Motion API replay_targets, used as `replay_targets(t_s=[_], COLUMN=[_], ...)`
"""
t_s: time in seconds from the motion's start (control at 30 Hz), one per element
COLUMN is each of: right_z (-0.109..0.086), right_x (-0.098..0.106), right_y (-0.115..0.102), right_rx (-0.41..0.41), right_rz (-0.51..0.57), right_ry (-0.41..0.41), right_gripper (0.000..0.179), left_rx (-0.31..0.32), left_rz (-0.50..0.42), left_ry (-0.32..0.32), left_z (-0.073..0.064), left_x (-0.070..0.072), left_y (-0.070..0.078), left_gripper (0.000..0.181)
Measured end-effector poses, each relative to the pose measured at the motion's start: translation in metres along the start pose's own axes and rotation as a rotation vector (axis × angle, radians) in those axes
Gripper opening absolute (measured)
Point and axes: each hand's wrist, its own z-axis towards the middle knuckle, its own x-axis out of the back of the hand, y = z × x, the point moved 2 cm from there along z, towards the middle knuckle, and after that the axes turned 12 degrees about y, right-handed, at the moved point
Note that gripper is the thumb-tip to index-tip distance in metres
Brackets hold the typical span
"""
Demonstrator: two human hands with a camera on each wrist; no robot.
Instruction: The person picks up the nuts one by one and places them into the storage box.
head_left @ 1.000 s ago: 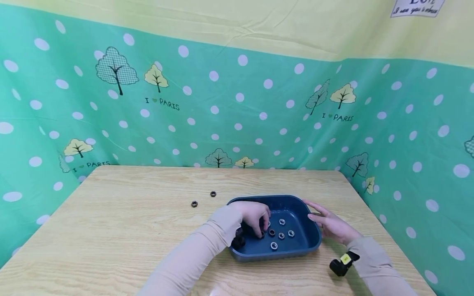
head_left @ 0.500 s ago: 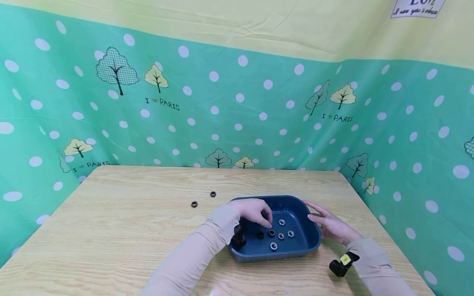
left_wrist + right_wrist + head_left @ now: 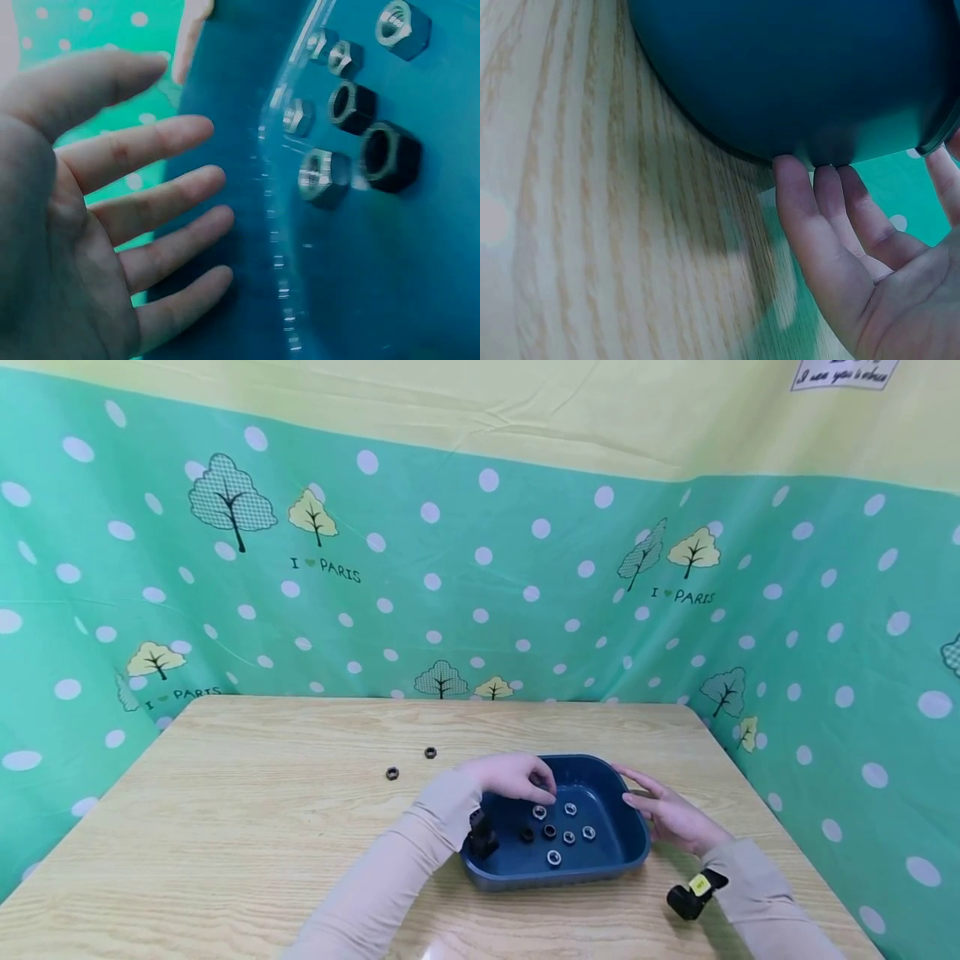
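Note:
Over the far left part of a blue plastic bin (image 3: 517, 881), my left hand (image 3: 513, 777) hovers with nothing in it; the left wrist view shows its fingers (image 3: 172, 139) spread apart. On the bin's floor lie several hex nuts, silver ones such as the silver nut (image 3: 553, 857) and two dark ones, including the black nut (image 3: 390, 157). At the bin's right end my right hand (image 3: 678, 818) holds the rim, its thumb over the edge. Other fingertips (image 3: 787, 169) of that hand touch the outer wall.
Two dark nuts, the nearer nut (image 3: 392, 773) and the farther nut (image 3: 431, 752), lie on the wooden table (image 3: 262, 827) left of the bin. A green dotted curtain (image 3: 375, 568) hangs behind and beside the table.
My left hand has lifted away from a dark nut, which stays on the bin's floor, and moved towards the far side. A silver nut now shows below it. The right hand stays put.

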Motion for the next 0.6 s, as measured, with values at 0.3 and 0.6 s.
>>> replay_targets(t_s=[0.3, 0.6], right_z=[0.001, 0.001], right_x=[0.001, 0.001], right_y=[0.001, -0.001], right_rx=[-0.007, -0.001], right_rz=[0.013, 0.004], right_ry=[-0.006, -0.012], right_gripper=[0.067, 0.067], left_rx=[0.028, 0.05], left_rz=[0.083, 0.099], left_ry=[0.011, 0.048], left_z=[-0.011, -0.029], left_x=[0.019, 0.036], left_y=[0.01, 0.002], left_gripper=[0.029, 0.04])
